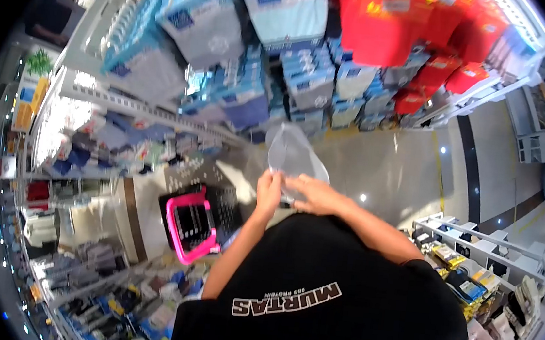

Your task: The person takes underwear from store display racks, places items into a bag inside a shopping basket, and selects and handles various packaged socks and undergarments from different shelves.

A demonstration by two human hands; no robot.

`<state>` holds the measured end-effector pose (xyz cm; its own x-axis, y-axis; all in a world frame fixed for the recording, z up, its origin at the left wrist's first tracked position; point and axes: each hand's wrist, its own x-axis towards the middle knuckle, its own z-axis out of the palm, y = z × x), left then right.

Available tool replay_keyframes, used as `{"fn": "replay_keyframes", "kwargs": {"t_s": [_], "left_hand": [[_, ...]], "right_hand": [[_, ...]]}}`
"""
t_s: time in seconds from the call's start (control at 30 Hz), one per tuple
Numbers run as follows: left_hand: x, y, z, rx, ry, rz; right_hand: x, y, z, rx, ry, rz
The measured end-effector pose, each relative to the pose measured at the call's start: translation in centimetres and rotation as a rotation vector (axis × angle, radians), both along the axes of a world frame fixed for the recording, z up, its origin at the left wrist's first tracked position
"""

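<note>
In front of my black shirt, both hands are at a translucent plastic bag [292,151], which hangs out away from me over the grey floor. My left hand [269,194] is closed, its fingers pinching the bag's near edge. Beside it, my right hand [317,195] has its fingers bent onto the same edge, close to the left fingertips. The bag looks thin and flattened. Nothing can be made out inside it, and part of its near edge is hidden behind my fingers.
A black shopping basket with a pink handle [172,226] stands on the floor at my left. Ahead are hanging blue-and-grey packets [287,14] and red packets [388,24]. Shelves with clothing line the left; a white rack [489,240] with packaged goods stands at right.
</note>
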<state>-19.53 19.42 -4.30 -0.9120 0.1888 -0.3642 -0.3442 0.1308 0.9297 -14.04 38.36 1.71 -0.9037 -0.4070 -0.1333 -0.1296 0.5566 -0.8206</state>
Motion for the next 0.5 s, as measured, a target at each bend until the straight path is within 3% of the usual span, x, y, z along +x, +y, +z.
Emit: {"fn": "replay_keyframes", "kwargs": {"t_s": [0.03, 0.07, 0.13, 0.23, 0.33, 0.43, 0.47, 0.5], "left_hand": [[0.0, 0.3, 0.2, -0.104, 0.151, 0.003], [-0.3, -0.9, -3.1, -0.126, 0.244, -0.026], [0.3, -0.8, 0.4, -0.207, 0.108, 0.012], [0.5, -2.0, -0.3, -0.342, 0.139, -0.020], [0.9, -1.8, -0.9, -0.403, 0.151, -0.059], [1.4, -0.9, -2.1, -0.418, 0.310, -0.135], [1.8, 0.0, 0.0, -0.434, 0.208, -0.188], [2.1, -0.1, -1.2, -0.381, 0.169, -0.222]], "right_hand": [[0.1, 0.4, 0.6, -0.016, -0.072, -0.049], [0.4, 0.6, 0.1, -0.061, -0.100, -0.149], [0.8, 1.3, -2.0, -0.030, 0.021, -0.310], [0.9, 2.1, -1.5, 0.006, -0.175, -0.510], [1.4, 2.7, -2.1, -0.117, -0.252, -0.618], [1.1, 4.5, -0.9, -0.352, -0.313, -0.510], [1.0, 5.8, 0.2, -0.474, -0.362, -0.438], [0.4, 7.5, 0.9, -0.511, -0.283, -0.441]]}}
